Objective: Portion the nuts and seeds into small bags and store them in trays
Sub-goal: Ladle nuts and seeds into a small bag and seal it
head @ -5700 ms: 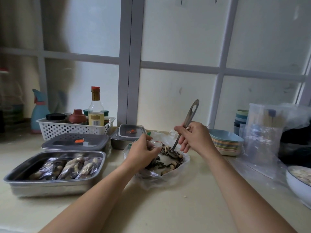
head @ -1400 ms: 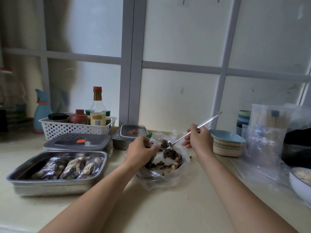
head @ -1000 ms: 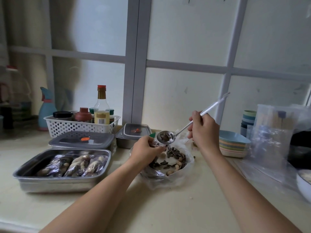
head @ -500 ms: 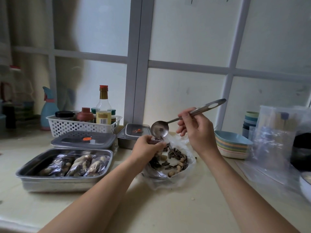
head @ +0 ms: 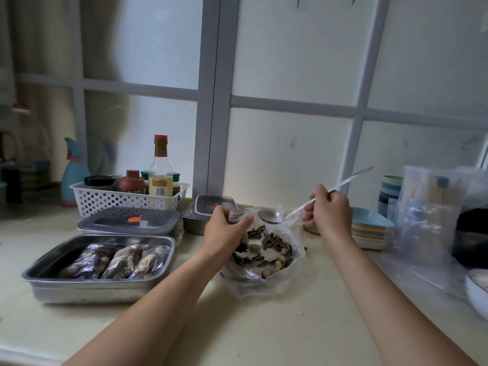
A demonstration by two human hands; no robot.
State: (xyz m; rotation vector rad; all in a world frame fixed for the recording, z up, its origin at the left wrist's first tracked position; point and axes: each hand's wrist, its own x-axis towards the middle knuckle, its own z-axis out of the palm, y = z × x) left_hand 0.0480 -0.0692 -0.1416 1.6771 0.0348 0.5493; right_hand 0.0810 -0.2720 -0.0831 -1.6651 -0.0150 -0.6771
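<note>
Since half a second ago the spoon (head: 272,216) has come down from its tilt over the small bag (head: 237,215) and lies level just right of it, grasped by the right hand (head: 328,211). The left hand (head: 224,232) pinches the small bag's mouth above the large bag of nuts and seeds (head: 266,249) on the desk (head: 264,326). Filled bags (head: 118,260) lie in the steel tray (head: 79,291).

On the table (head: 264,326), near left, small bags (head: 118,261) lie in the tray (head: 92,291), lidded container (head: 126,223) and basket (head: 118,200) behind it, nut-and-seed bag (head: 269,249) centre, plates (head: 369,232) far right.
</note>
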